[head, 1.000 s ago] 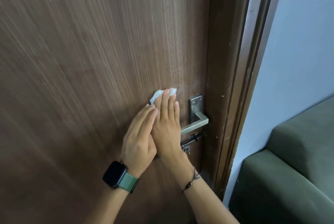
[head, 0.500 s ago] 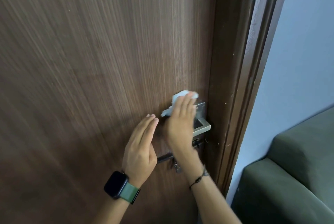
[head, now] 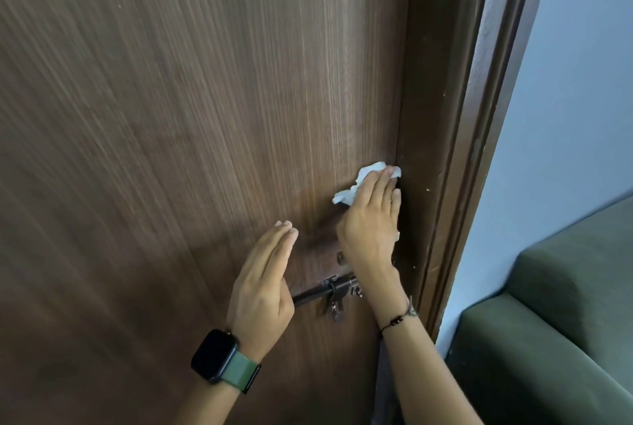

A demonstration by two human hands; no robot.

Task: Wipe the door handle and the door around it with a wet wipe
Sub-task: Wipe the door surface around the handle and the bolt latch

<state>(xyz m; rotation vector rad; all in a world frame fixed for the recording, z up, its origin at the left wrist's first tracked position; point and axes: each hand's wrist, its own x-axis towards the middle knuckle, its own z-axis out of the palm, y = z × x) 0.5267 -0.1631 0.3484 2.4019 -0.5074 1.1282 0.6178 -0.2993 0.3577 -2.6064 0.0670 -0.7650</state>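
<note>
- Right hand (head: 370, 222) laid flat on the brown door (head: 205, 116), fingers straight and close together, pointing up.
- Pressing the white wet wipe (head: 356, 184) against the wood, right at the door's right edge beside the dark door frame (head: 445, 116).
- Wipe all crumpled, poking out above the fingertips and to the left of the hand; the rest tucked under the palm.
- Held by flat pressing, not by a closed fist.
- Door handle almost all hidden behind the right hand; maybe a tiny shiny bit peeking out at the hand's right side (head: 397, 236), but too small to be sure.
- Left hand (head: 263, 284) lower and to the left, well apart from the wipe, holding nothing.
- Left fingers straight and together, pointing up, hand turned on its edge close to the door; touching the wood or not, hard to tell.
- Black watch (head: 215, 354) with a green strap on the left wrist.
- Thin dark bracelet (head: 399, 318) on the right wrist.
- Dark metal slide bolt (head: 329, 291) on the door, below the right hand and between the two wrists, lying sideways.
- Small round metal piece (head: 340, 257) on the door just above the bolt, beside the right wrist.
- Pale blue wall (head: 565, 116) to the right of the frame.
- Dark green sofa (head: 548, 339) down in the right corner, against that wall.
</note>
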